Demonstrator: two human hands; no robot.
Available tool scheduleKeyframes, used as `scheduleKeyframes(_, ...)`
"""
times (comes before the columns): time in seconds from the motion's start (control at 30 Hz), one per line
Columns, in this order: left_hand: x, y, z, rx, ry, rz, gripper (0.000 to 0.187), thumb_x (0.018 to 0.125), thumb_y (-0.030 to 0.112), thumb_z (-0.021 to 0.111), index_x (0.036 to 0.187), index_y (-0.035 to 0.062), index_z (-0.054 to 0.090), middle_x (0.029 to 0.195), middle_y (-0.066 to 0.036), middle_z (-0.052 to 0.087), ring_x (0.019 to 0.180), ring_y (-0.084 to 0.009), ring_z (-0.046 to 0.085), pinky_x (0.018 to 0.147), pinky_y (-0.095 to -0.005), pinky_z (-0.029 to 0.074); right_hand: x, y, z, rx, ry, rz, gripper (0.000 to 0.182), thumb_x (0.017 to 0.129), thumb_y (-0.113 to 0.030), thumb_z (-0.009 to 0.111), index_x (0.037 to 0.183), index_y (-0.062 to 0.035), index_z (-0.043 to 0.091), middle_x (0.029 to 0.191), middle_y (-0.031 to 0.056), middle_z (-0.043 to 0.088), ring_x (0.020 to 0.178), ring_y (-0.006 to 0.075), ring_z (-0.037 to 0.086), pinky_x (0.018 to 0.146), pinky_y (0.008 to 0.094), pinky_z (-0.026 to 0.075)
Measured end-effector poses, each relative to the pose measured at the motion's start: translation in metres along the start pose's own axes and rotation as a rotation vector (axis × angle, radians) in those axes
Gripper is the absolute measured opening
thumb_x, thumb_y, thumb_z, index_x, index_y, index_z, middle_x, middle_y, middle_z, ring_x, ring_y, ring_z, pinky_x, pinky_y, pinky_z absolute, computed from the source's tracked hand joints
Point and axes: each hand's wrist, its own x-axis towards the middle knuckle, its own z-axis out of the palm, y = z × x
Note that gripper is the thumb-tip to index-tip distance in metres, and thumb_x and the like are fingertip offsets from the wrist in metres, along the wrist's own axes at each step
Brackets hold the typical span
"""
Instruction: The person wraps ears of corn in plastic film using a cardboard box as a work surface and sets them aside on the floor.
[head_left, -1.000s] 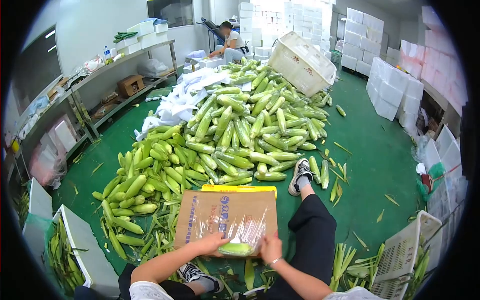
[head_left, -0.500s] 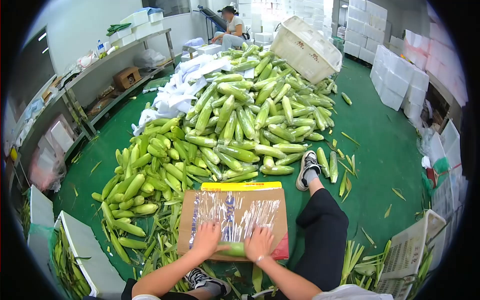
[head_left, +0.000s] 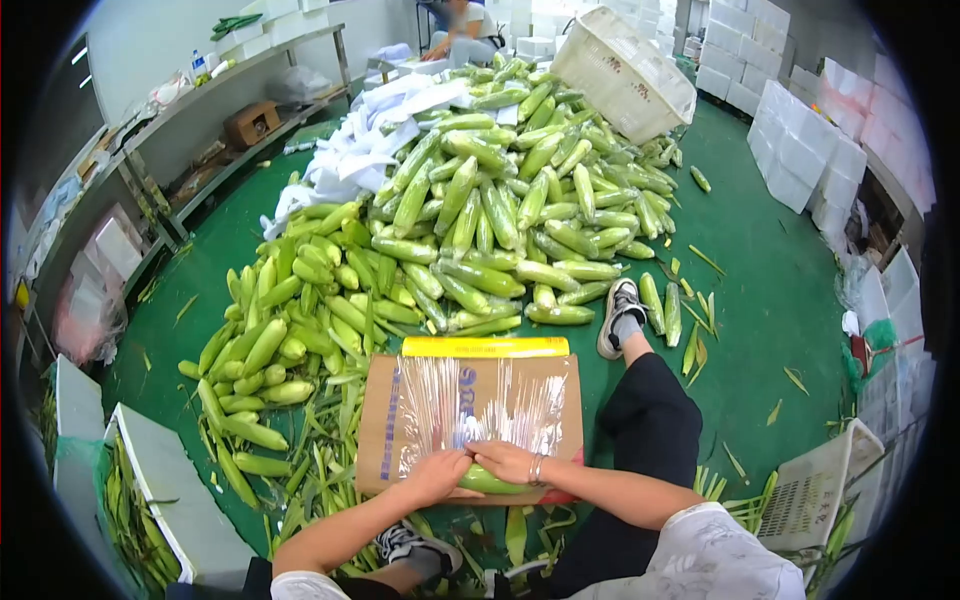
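Corn (head_left: 492, 483) in green husk lies under the left hand (head_left: 437, 474) and right hand (head_left: 503, 462), fingers bent over it, though whether they grip it is hard to tell; clear wrap (head_left: 430, 405) stretches ahead over brown cardboard (head_left: 379, 384); yellow strip (head_left: 485, 347) and big corn pile (head_left: 490, 215) sit farther off.

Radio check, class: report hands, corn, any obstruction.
Left hand and right hand together at long green corn ear. Clear shiny film across brown cardboard. No visible obstruction.
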Motion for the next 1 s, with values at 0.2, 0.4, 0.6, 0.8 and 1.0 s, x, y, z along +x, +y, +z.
scheduleKeyframes(0.2,-0.021,0.074,-0.002,-1.003,-0.872,-0.718,0.078,0.091,0.069,0.042,0.091,-0.0051,0.066,0.070,-0.011,0.064,0.056,-0.0230,0.056,0.055,-0.0371,0.046,-0.039,-0.039,0.012,-0.491,-0.209,0.056,0.064,0.101,-0.040,0.035,0.152,-0.0048,0.018,0.146,0.0214,0.038,0.136,0.0334,0.036,0.114,0.0428,0.022)
scheduleKeyframes(0.4,-0.041,0.164,0.030,-1.202,-1.302,-0.385,0.074,0.091,0.068,0.043,0.107,-0.0014,0.064,0.087,-0.012,0.067,0.071,-0.0151,0.065,0.061,-0.0271,0.053,-0.035,-0.003,0.032,-0.312,-0.015,-0.017,0.063,0.099,-0.035,0.041,0.149,-0.0014,0.022,0.143,0.0215,0.042,0.134,0.0335,0.037,0.113,0.0425,0.025)
scheduleKeyframes(0.6,-0.108,0.242,-0.037,-1.738,-0.846,-1.061,0.071,0.092,0.057,0.053,0.138,0.0021,0.045,0.140,-0.014,0.041,0.126,-0.0160,0.040,0.107,-0.0303,0.028,-0.063,-0.036,0.042,-0.469,-0.022,-0.001,0.067,0.097,-0.032,0.047,0.149,-0.0001,0.019,0.146,0.0216,0.037,0.137,0.0345,0.032,0.114,0.0464,0.022)
scheduleKeyframes(0.8,-0.124,0.204,-0.013,-1.288,-0.718,-1.048,0.059,0.092,0.060,0.052,0.084,0.0044,0.069,0.063,0.001,0.060,0.056,-0.0078,0.055,0.050,-0.0229,0.041,-0.164,-0.075,0.093,1.434,0.231,0.262,0.044,0.103,-0.028,0.042,0.136,-0.0010,0.049,0.138,0.0121,0.053,0.128,0.0252,0.049,0.108,0.0404,0.036)
scheduleKeyframes(1.0,-0.069,0.196,-0.069,-0.869,-0.632,-0.913,0.048,0.086,0.056,0.064,0.098,0.0108,0.074,0.078,0.000,0.069,0.072,-0.0098,0.062,0.062,-0.0276,0.047,-0.239,-0.097,0.066,1.412,-0.318,0.611,0.041,0.101,-0.030,0.049,0.131,-0.0015,0.053,0.109,0.0097,0.066,0.099,0.0191,0.065,0.072,0.0305,0.057)
